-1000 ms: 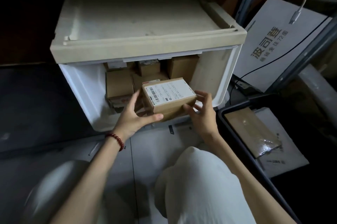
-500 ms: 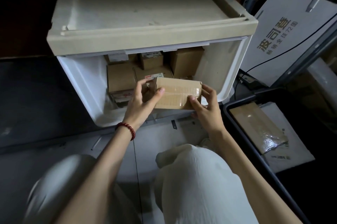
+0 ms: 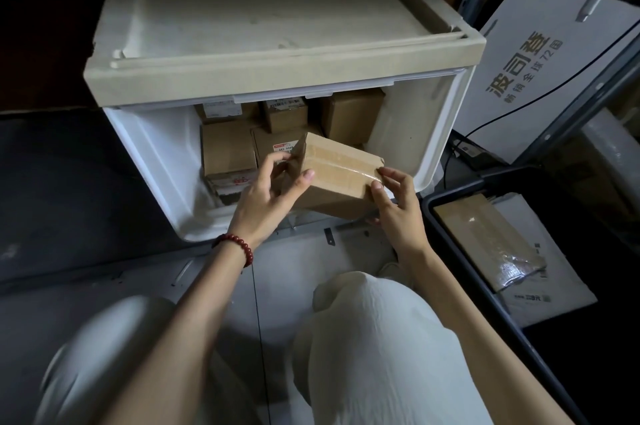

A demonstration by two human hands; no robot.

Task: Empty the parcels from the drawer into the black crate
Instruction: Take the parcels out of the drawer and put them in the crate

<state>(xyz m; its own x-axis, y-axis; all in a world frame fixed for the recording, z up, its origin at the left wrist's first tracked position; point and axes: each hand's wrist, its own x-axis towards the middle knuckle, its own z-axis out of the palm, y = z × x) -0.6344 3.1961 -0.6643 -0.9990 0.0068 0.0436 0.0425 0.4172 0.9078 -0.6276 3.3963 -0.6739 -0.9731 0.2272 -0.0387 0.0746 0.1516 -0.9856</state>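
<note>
A taped brown cardboard parcel (image 3: 337,173) is held in front of the open white drawer (image 3: 156,161), tilted with its taped seam facing me. My left hand (image 3: 266,196) grips its left end, thumb on the front face. My right hand (image 3: 394,203) pinches its right end between thumb and fingers. Several more brown parcels (image 3: 228,151) sit stacked inside the drawer behind it. The black crate (image 3: 460,248) stands at the right, holding a flat brown parcel (image 3: 485,237) and a white mailer (image 3: 550,282).
A beige lid (image 3: 277,43) tops the drawer unit. A white printed carton (image 3: 540,78) leans behind the crate, with a black cable running across it. My knees in pale trousers fill the lower frame. The floor to the left is dark.
The parcel has been turned over: its labelled face no longer shows and the taped seam faces me. Both hands have shifted slightly right with it, still holding its ends.
</note>
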